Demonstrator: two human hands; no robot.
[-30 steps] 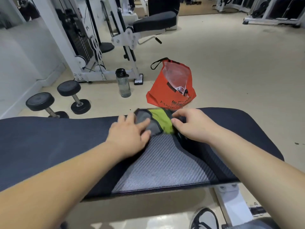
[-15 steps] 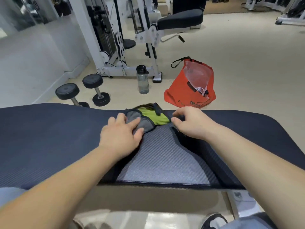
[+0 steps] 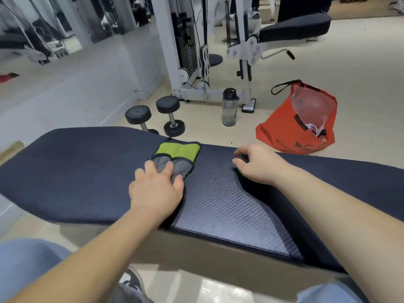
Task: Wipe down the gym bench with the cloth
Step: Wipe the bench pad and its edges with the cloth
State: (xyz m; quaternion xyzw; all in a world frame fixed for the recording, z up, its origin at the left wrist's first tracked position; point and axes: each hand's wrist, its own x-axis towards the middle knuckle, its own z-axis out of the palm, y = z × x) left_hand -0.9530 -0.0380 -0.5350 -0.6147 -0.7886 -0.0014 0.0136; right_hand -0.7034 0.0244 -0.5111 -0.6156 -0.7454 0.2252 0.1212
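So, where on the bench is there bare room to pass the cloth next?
The widest bare patch is the bench pad left of the left hand. A narrower one lies between the cloth and the right hand. The pad's right end is also bare. The floor behind is crowded: dumbbells, bottle, orange bag.

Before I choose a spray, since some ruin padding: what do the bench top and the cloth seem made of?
Bench top: likely vinyl or faux leather over padding, matte, with a fine diagonal ribbed grain. Cloth: soft textile, probably microfibre, grey and lime green, matte, with dark stitched edging.
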